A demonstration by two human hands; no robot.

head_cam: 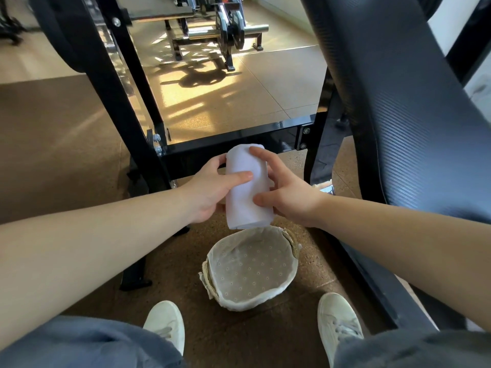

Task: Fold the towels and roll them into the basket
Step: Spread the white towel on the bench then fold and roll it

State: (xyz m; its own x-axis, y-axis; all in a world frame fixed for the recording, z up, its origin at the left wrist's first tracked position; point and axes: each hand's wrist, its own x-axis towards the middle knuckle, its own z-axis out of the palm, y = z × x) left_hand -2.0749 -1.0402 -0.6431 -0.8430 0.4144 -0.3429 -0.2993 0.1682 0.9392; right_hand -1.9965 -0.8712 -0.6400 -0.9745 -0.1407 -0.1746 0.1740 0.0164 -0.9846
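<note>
Reaching forward with both forearms above the basket (249,305); gripping the rolled towel (248,187) with the left hand (210,193), thumb across its front; clasping the other side with the right hand (289,199), fingers curled; holding that smooth white cylinder tilted just above the far rim of the round woven basket, lined with dotted cloth.

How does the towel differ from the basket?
The towel is white and rolled into a tube; the basket is woven and lined with dotted cloth. The towel is held by the left hand and right hand; the basket sits on the floor. Both are pale.
</note>
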